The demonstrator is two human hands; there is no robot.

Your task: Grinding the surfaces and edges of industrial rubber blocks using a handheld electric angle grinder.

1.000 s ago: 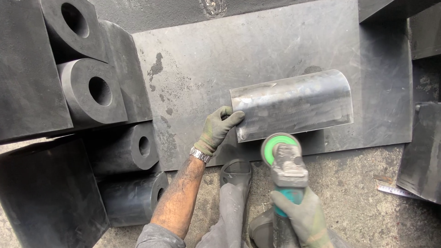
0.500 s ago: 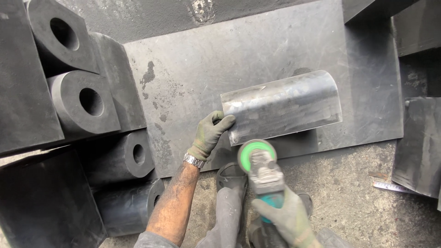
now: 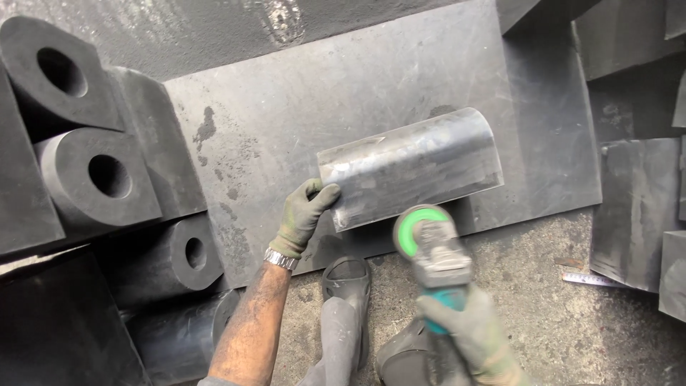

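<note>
The rounded black block lies on the dark flat slab, just above frame centre. Your left hand, gloved, sits at the block's seven o'clock corner — its grip is clamped on that near-left edge, thumb on top. At the block's six o'clock, your right hand is wrapped tight around the body of the angle grinder, whose green-faced disc sits just beside the block's lower edge — contact cannot be told. Hollow black blocks stack at nine o'clock.
</note>
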